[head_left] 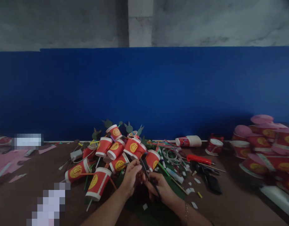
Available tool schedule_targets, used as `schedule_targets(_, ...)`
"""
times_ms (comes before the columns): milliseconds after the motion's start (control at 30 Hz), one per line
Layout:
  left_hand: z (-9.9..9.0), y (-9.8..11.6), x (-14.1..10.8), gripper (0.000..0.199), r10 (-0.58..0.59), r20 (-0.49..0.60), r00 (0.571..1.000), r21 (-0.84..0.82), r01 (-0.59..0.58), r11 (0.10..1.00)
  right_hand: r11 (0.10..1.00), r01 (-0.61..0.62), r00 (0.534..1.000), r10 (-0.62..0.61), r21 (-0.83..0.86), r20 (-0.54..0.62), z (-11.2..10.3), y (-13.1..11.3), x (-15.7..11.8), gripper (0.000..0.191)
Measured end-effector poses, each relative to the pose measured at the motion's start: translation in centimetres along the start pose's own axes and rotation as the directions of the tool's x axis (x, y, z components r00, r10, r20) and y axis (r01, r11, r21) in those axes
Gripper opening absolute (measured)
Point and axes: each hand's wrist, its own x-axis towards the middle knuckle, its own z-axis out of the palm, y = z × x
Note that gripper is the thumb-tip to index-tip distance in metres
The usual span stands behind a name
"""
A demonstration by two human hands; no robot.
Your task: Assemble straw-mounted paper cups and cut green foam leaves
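Note:
Black-handled scissors (155, 187) are in my right hand (160, 188), their blades pointing up and left toward my other hand. My left hand (132, 177) is closed in a pinch beside the blades; what its fingers hold is too small and dark to name. Just beyond both hands lies a heap of red paper cups (104, 147) with yellow emblems, several with sticks through them. One red cup (153, 159) lies right above my right hand, and another cup (98, 183) rests left of my left forearm.
Coiled white cord (172, 156), a glue tube (174, 175), a red cutter (199, 159) and paper scraps lie to the right. More red cups (259, 141) with pink tops are stacked far right. Pink paper (11, 158) lies left. A blue panel (144, 91) stands behind.

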Motion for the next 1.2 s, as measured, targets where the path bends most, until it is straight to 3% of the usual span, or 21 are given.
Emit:
schedule_targets(333, 0.0, 0.6, -0.1, 0.014, -0.025, 0.022, 0.999, -0.102, 0.027, 0.994, 1.000, -0.021, 1.000, 0.021, -0.012, 0.017, 0.0, -0.4, -0.2, 0.040)
schedule_targets(633, 0.0, 0.7, -0.4, 0.012, -0.028, 0.003, 1.000, -0.098, 0.028, 0.995, 0.998, -0.024, 0.999, 0.026, -0.049, 0.022, -0.5, 1.4, 0.5, 0.037)
schedule_targets(733, 0.1, 0.6, -0.4, 0.012, -0.024, -0.028, 0.999, -0.083, 0.021, 0.996, 0.997, 0.023, 1.000, -0.024, -0.079, -0.012, -0.5, 1.3, 0.2, 0.034)
schedule_targets(800, 0.2, 0.5, -0.3, 0.013, -0.023, -0.060, 0.998, -0.075, 0.018, 0.997, 0.984, 0.122, 0.990, -0.130, -0.133, -0.056, -0.5, 0.7, -0.2, 0.030)
schedule_targets(933, 0.4, 0.0, -0.2, 0.018, -0.026, -0.081, 0.996, -0.025, 0.024, 0.999, 0.938, 0.288, 0.916, -0.329, -0.195, -0.229, -0.6, -0.1, -0.7, 0.020)
schedule_targets(1067, 0.5, -0.7, -0.1, 0.019, -0.013, -0.104, 0.994, 0.093, 0.022, 0.995, 0.953, 0.255, 0.904, -0.295, -0.162, -0.310, -0.9, 0.3, -0.3, 0.020)
schedule_targets(1200, 0.6, -1.0, -0.1, 0.016, 0.044, -0.059, 0.997, 0.285, -0.025, 0.958, 0.958, 0.224, 0.898, -0.274, -0.178, -0.345, -1.0, 0.9, 0.3, 0.023)
